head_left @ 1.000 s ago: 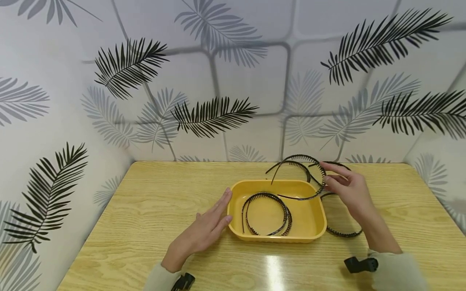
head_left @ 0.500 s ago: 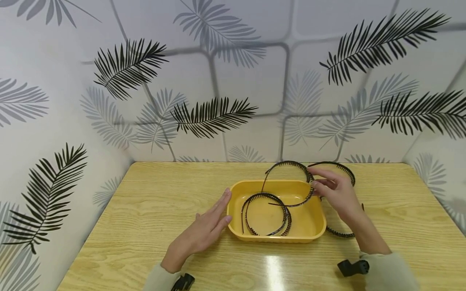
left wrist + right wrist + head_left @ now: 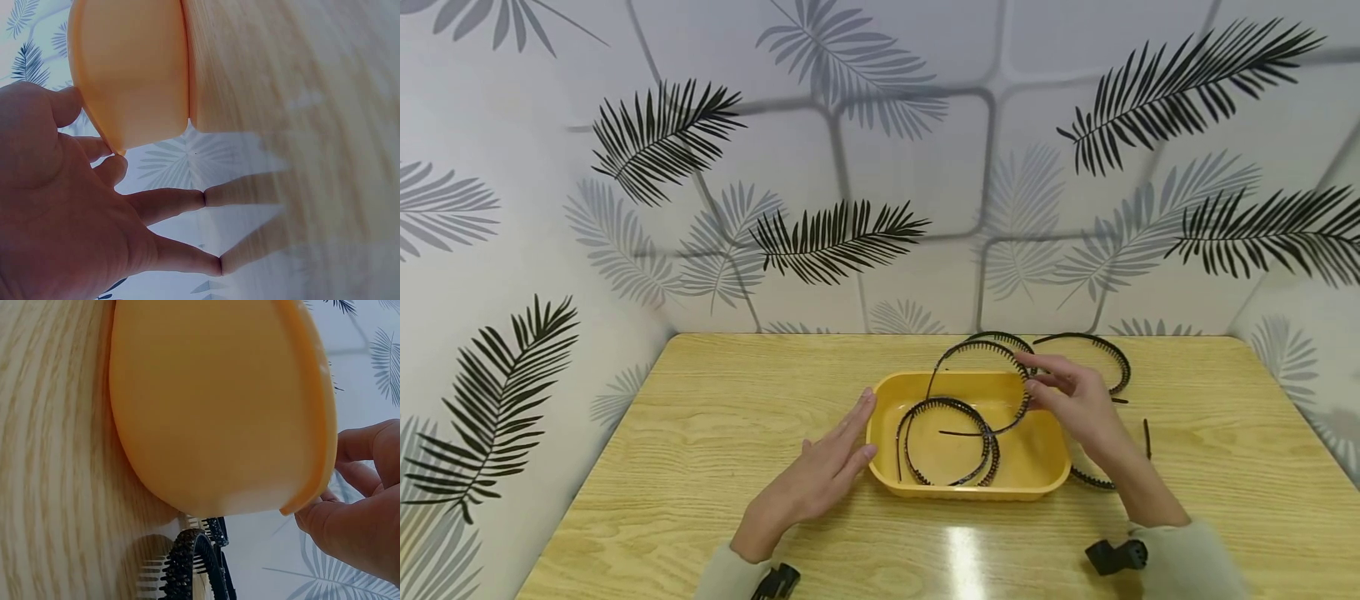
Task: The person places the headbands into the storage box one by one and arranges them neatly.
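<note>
Fingertips and thumb of my left hand (image 3: 816, 483) rest along the left end of a yellow plastic basin (image 3: 966, 493), fingers mostly straight. In the left wrist view its outer fingers (image 3: 187, 256) touch the tabletop. Thumb and fingers of my right hand (image 3: 1078, 408) pinch a black toothed headband (image 3: 1027, 400) over the basin's right half. The held headband's lower end overlaps other black headbands (image 3: 943, 401) lying inside on the left. In the right wrist view the basin wall (image 3: 212, 412) hides the held headband, and my right hand (image 3: 369, 481) shows beside the rim.
Behind the basin lies another black headband (image 3: 1000, 336), partly hidden. To the right are a headband (image 3: 1126, 367) near the table's back edge and one (image 3: 1093, 482) partly under my right forearm. A patterned wall (image 3: 880, 167) rises behind the wooden table (image 3: 722, 400).
My right hand has moved left and slightly down, carrying the headband from the basin's right rim to over its inside. My left hand has stayed at the basin's left end.
</note>
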Available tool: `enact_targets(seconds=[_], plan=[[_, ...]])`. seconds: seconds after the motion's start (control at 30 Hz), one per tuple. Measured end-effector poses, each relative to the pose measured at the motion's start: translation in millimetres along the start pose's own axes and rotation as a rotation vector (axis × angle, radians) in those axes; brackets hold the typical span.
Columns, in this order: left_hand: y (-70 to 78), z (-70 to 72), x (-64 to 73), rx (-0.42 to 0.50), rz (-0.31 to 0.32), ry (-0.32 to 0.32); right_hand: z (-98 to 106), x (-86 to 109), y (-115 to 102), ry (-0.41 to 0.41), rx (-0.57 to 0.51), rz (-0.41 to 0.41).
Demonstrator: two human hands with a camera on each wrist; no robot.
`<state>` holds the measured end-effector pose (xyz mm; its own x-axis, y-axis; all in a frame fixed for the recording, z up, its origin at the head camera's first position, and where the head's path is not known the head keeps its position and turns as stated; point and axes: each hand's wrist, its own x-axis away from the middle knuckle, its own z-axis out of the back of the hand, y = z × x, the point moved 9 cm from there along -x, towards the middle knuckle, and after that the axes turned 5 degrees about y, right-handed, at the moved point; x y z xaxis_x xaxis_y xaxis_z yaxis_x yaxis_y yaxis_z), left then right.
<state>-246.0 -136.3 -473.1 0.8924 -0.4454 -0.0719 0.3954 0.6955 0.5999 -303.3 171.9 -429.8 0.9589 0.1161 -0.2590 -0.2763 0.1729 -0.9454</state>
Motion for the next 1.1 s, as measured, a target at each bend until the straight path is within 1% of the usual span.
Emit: enact_targets(seconds=[0.2,0.3,0.47,0.67,0.87,1.1], plan=[[0.7,0.5,0.1,0.003,-0.008,0.009,-7.1,0.4,0.1,0.002,0.043,-0.031],[0.3,0.2,0.0,0.0,-0.006,0.011,-11.2,0.7,1.1,-0.006,0.048,-0.04],[0.7,0.5,-0.2,-0.006,-0.003,0.012,-18.8,1.6,-1.5,-0.03,0.044,-0.012],[1.4,0.6,0.0,-0.01,-0.012,0.018,-24.5,2.8,-6.0,-0.037,0.071,0.024],[1.2,1.0,0.0,-0.004,-0.007,0.013,-32.9,4.8,-2.5,-0.057,0.076,-0.006],[1.1,1.3,0.5,-0.01,-0.019,0.018,-41.7,5.7,2.4,-0.072,0.081,-0.027]])
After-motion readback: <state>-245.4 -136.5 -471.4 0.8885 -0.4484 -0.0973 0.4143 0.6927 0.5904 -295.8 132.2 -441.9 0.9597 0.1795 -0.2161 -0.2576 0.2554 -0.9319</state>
